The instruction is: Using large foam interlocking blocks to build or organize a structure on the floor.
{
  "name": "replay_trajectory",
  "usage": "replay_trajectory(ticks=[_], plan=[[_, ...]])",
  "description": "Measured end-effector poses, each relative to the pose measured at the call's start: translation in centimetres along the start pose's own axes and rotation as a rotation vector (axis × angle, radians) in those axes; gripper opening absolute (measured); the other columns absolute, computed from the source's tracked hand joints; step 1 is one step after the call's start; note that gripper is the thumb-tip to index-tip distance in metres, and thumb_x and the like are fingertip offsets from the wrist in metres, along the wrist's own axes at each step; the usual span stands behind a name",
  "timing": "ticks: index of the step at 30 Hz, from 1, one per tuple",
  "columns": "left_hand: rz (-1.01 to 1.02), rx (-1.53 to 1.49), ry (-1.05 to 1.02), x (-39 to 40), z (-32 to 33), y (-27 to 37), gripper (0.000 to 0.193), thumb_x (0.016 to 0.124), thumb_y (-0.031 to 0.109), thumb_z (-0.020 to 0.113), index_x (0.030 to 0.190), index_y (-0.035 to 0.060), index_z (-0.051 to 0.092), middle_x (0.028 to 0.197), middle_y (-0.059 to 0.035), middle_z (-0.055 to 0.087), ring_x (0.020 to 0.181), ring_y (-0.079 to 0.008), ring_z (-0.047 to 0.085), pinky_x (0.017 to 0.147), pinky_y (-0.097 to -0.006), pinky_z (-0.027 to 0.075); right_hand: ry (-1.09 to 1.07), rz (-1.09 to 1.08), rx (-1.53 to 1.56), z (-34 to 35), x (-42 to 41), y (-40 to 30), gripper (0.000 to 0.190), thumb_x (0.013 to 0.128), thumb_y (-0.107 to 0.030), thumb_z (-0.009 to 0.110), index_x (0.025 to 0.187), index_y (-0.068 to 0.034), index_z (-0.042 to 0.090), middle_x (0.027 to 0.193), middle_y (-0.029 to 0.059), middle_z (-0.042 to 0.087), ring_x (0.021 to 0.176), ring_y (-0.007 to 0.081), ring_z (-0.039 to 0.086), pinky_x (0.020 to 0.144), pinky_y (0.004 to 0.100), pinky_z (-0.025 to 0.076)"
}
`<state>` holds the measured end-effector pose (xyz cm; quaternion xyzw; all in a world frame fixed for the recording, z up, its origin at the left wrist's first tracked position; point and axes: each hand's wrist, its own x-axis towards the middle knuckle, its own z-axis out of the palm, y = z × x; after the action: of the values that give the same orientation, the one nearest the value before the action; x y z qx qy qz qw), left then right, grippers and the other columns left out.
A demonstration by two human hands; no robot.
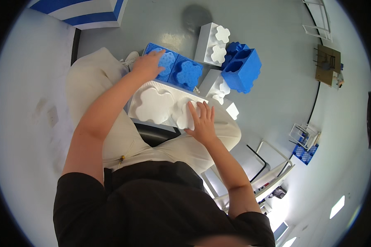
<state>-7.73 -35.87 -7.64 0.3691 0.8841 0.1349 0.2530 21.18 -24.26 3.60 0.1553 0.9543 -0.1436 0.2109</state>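
A large white foam block with clover-shaped studs on top lies across in front of my thighs. My right hand rests on its right stud, fingers spread, thumb at the near edge. Just beyond it sits a blue foam block with two studs and ribbed top faces. My left hand lies over the blue block's left stud, with thumb and fingers apart on its surface. The undersides of both blocks are hidden. Where the two blocks meet, whether they are joined cannot be told.
Right of the blocks, a white block stands on the grey floor beside a hollow blue block. Another white block is partly covered. A blue-and-white striped block structure stands at upper left. White-framed furniture is at lower right.
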Motion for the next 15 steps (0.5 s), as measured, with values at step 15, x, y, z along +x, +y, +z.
replay_trajectory(ticks=[15], plan=[[0.562,0.292,-0.279,-12.2,-3.8,4.9,0.124,0.055,0.032,0.092,0.159,0.0326,0.025,0.133,-0.0196,0.049,0.135,-0.0384,0.04,0.112,-0.0712,0.019,0.089,-0.04,-0.04,0.8,0.6,-1.1,0.117,0.056,-0.017,0.087,0.156,-0.039,0.03,0.128,0.0184,0.047,0.128,0.0384,0.042,0.099,0.0567,0.036]])
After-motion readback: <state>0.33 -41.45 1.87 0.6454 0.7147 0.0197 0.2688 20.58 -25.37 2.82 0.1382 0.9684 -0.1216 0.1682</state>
